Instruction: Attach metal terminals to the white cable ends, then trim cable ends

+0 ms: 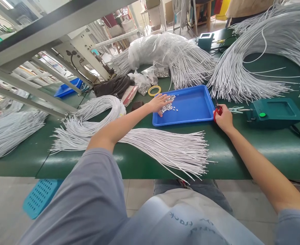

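Observation:
My left hand (161,103) reaches into the left end of a blue tray (194,103), its fingers spread flat over a pile of small shiny metal pieces (168,107). At the tray's right edge, my right hand (225,119) is closed around a small red-handled tool (217,111). The tool's dark tip points away from me; its exact kind is hard to make out. Below the tray lies a bundle of white cords (170,146), its loose ends toward the right.
A green machine (277,112) stands right of my right hand. Plastic-wrapped cords (162,51) and a large looped bundle (241,68) lie behind the tray. Near its far left corner are a yellow tape roll (154,91) and bags of metal pieces (143,83). A metal frame (45,34) rises at left.

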A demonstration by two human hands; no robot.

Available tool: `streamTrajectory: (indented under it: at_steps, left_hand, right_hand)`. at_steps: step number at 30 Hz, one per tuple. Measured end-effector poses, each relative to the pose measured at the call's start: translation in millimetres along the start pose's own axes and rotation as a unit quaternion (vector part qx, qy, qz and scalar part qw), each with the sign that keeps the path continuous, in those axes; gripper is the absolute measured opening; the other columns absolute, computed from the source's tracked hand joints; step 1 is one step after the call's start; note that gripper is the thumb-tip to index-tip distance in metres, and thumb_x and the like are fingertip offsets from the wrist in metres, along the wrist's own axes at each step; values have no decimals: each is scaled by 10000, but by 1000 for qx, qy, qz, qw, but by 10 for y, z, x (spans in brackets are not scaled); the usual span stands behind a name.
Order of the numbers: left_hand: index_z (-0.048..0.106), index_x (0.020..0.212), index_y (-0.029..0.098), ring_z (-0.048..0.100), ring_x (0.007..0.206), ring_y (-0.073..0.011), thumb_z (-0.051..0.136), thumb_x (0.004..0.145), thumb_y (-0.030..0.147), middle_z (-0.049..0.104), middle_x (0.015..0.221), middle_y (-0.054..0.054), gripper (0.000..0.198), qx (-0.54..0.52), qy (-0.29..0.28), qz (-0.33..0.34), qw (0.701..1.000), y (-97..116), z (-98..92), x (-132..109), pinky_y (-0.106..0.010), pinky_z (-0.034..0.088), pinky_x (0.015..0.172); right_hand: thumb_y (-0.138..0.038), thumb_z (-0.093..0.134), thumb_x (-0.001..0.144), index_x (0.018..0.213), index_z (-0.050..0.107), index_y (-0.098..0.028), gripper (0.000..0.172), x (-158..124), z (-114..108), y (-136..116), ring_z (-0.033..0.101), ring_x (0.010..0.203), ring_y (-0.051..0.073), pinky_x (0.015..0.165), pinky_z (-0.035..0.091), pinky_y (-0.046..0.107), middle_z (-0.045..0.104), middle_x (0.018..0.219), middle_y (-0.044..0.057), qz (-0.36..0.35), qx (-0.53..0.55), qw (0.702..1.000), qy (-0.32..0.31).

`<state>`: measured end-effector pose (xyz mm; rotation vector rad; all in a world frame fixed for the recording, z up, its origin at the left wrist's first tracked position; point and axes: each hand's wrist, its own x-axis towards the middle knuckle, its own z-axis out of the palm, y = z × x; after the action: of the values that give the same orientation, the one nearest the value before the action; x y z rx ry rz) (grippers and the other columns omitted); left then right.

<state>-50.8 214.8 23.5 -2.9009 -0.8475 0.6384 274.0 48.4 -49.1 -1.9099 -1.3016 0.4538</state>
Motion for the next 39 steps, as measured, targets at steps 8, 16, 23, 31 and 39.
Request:
streamTrajectory:
  at_steps: [8, 16, 23, 31, 39]
  left_hand:
    - [261, 1553, 210, 148, 1502, -411, 746, 690, 554, 185, 1637, -154, 1048, -2, 0, -44, 999, -119, -117, 159, -558, 101, 1209]
    - [193, 1571, 188, 103, 1516, -399, 610, 815, 605, 140, 1648, -143, 959, -48, 44, -22, 998, 373, -213, 450, -542, 104, 1216]
    - [199, 1570, 153, 117, 1513, -400, 678, 774, 582, 137, 1640, -183, 1023, -41, -8, -55, 998, 319, -258, 638, -530, 108, 1217]
    - [301, 1532, 94, 217, 1482, -397, 718, 773, 484, 262, 1595, -218, 950, -13, 42, -130, 991, 103, -264, 467, -475, 176, 1202]
    - [267, 1550, 149, 178, 1500, -395, 720, 743, 564, 218, 1619, -189, 1014, -25, 34, -79, 996, 196, -152, 440, -515, 142, 1209]
  right_hand:
    - [-253, 520, 769, 1030, 562, -208, 268, -1, -7, -18, 653, 842, 310, 814, 499, 449, 688, 881, 119, 4, 10, 1000, -6]
    - [-250, 527, 764, 1023, 557, -203, 265, 14, 11, 2, 649, 804, 299, 791, 503, 448, 682, 844, 106, -3, 17, 1000, 2]
    - [-238, 526, 757, 1031, 563, -190, 281, 24, 28, 13, 660, 841, 308, 805, 506, 455, 706, 896, 126, -11, 28, 1000, 3]
    - [-236, 526, 770, 1053, 571, -188, 290, 30, 32, 22, 667, 850, 298, 797, 518, 433, 713, 924, 126, -17, 21, 1000, 2]
    - [-233, 523, 761, 1046, 576, -181, 294, 24, 28, 5, 673, 865, 317, 808, 513, 451, 719, 932, 141, -8, 17, 1000, 4]
